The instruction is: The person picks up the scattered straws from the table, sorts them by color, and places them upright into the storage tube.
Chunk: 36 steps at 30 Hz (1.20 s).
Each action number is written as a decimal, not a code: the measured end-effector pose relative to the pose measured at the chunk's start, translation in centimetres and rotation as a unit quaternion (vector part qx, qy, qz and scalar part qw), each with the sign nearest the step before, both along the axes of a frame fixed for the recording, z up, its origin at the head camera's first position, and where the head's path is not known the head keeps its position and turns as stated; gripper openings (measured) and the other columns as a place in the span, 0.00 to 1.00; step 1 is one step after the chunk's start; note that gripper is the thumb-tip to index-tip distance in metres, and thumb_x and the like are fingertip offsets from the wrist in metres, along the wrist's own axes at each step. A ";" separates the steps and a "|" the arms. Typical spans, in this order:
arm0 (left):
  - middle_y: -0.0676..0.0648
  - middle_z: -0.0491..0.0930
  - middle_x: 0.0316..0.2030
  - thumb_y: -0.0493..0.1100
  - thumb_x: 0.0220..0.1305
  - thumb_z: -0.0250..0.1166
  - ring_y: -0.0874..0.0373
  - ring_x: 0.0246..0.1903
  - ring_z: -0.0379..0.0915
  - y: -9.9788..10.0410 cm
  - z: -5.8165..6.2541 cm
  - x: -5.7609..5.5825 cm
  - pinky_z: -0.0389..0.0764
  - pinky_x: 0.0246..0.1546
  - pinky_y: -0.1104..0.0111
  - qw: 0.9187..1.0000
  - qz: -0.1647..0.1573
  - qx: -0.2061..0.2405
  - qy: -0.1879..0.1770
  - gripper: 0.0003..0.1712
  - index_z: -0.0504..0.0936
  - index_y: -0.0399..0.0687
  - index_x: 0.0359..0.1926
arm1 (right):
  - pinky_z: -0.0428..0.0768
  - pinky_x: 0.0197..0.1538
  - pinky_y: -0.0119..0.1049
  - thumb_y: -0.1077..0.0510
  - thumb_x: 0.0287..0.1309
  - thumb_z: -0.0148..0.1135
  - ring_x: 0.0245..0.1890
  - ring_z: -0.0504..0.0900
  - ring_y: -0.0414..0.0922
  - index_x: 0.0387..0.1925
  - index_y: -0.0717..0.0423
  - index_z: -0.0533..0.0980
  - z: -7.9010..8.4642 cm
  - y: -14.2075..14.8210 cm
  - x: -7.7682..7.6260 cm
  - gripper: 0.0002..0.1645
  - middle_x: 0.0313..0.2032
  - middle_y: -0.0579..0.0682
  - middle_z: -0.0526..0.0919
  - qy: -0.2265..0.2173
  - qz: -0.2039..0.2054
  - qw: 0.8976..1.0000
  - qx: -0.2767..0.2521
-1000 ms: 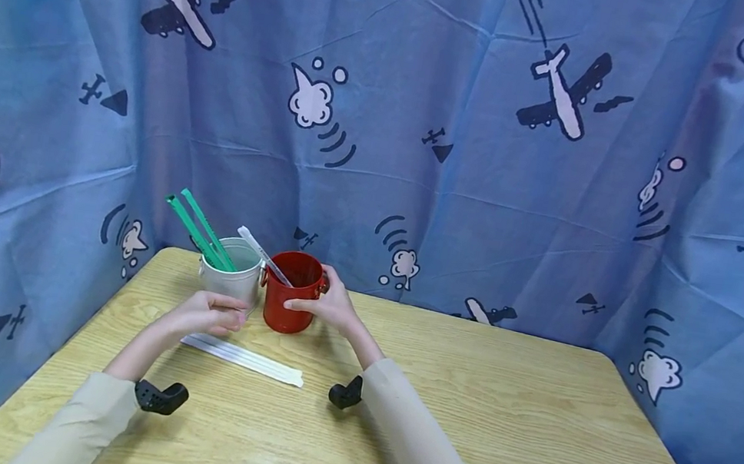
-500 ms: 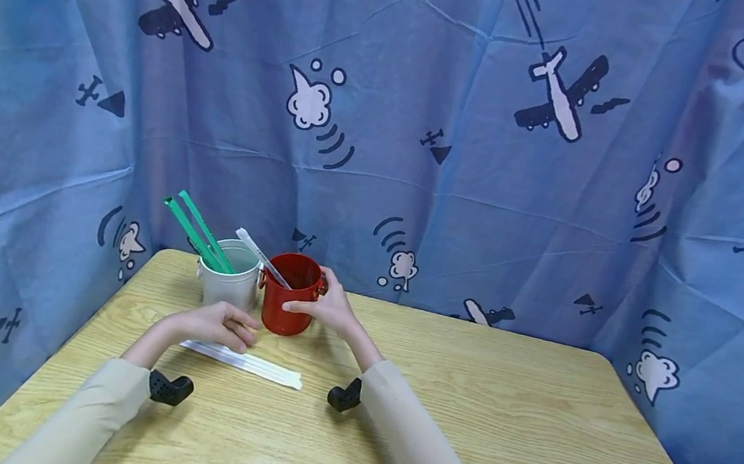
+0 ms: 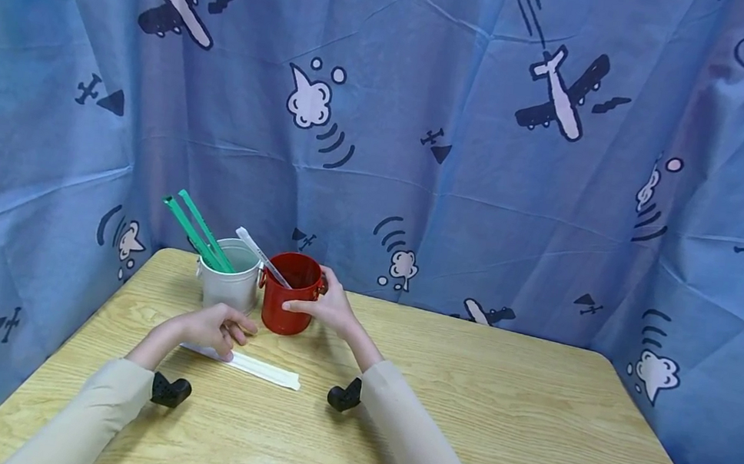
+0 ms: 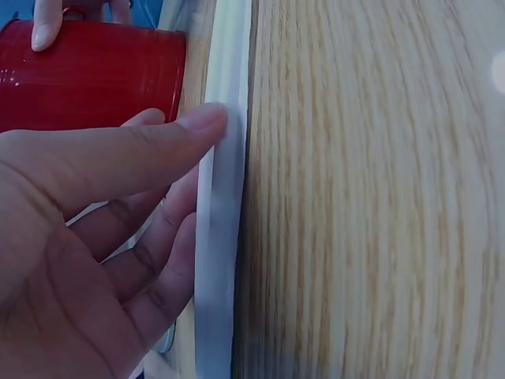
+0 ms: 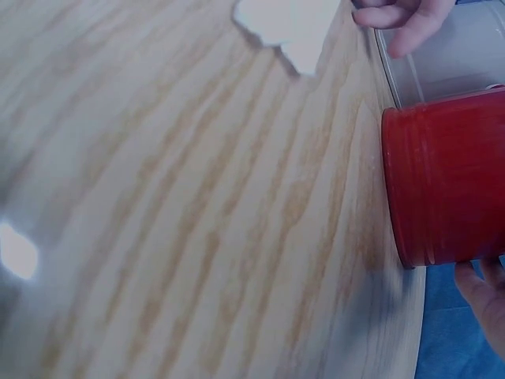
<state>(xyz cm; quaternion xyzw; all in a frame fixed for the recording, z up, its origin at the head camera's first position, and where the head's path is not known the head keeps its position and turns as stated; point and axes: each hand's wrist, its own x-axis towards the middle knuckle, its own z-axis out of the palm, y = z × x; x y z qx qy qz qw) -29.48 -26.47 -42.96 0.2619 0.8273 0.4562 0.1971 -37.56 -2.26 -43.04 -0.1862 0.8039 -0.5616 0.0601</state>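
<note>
White paper-wrapped straws (image 3: 264,370) lie close together on the table. My left hand (image 3: 214,327) is over their left part; in the left wrist view its thumb (image 4: 207,118) touches the wrappers (image 4: 225,181), while the other fingers stay loosely bent along the far side. My right hand (image 3: 331,306) holds a small red bucket (image 3: 285,313) by its right side, the thumb across the front. One white wrapped straw (image 3: 263,256) leans in that bucket. Directly left of it stands a white bucket (image 3: 226,288) with green straws (image 3: 200,236) leaning in it.
The wooden table (image 3: 495,417) carries both buckets near its back left corner. A blue patterned curtain (image 3: 382,148) hangs behind and along the sides. Black wrist devices (image 3: 171,391) show beside both sleeves.
My left hand has come nearer and slightly right, from in front of the white bucket down to the wrapped straws. The right hand stays on the red bucket.
</note>
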 end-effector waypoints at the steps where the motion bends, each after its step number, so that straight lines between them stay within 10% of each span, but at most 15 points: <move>1: 0.30 0.80 0.40 0.22 0.46 0.67 0.50 0.37 0.79 0.0 0.0 0.0 0.82 0.36 0.73 1.000 0.001 -0.002 0.002 0.30 0.71 0.17 0.53 | 0.78 0.59 0.47 0.54 0.40 0.79 0.61 0.71 0.50 0.67 0.51 0.61 0.0 0.0 0.0 0.52 0.62 0.52 0.72 0.000 0.000 1.000 0.000; 17: 0.39 0.84 0.31 0.25 0.49 0.67 0.61 0.31 0.78 0.0 -0.1 0.5 0.78 0.32 0.76 0.999 0.014 -0.033 0.008 0.23 0.77 0.23 0.49 | 0.78 0.59 0.47 0.53 0.41 0.79 0.61 0.71 0.50 0.66 0.51 0.62 0.0 0.1 0.2 0.51 0.62 0.51 0.72 0.007 -0.001 1.000 0.009; 36: 0.44 0.84 0.34 0.29 0.54 0.67 0.67 0.33 0.73 0.1 0.9 1.4 0.77 0.33 0.76 0.993 -0.016 -0.059 0.099 0.14 0.83 0.31 0.44 | 0.77 0.60 0.45 0.56 0.40 0.79 0.60 0.73 0.49 0.66 0.53 0.62 -0.1 0.0 0.1 0.51 0.62 0.53 0.73 0.017 0.001 1.000 0.003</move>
